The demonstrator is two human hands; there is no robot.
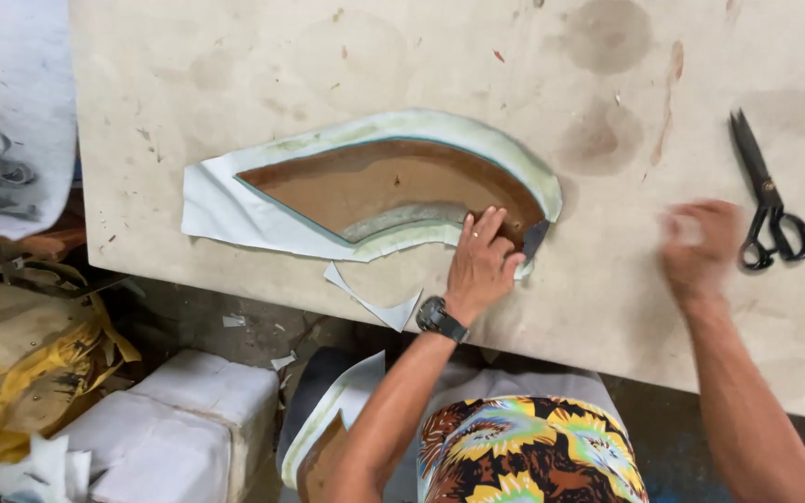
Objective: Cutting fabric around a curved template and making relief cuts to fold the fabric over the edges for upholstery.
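Left hand (480, 264) flat, fingers together, pressing right end of brown curved panel (393, 186) with pale trim; panel's long axis runs left-right across tabletop (235, 56), tapered tip pointing left. Right hand (701, 244) blurred, grip unclear, nearer black scissors (768, 200) just to its right, blades pointing away from person

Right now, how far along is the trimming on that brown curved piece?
Done: white offcut lies loose near the table edge. In hand: left hand presses flat on the brown piece; right hand, blurred, is beside the black scissors, not holding them. Left: a wide white margin rings the piece.
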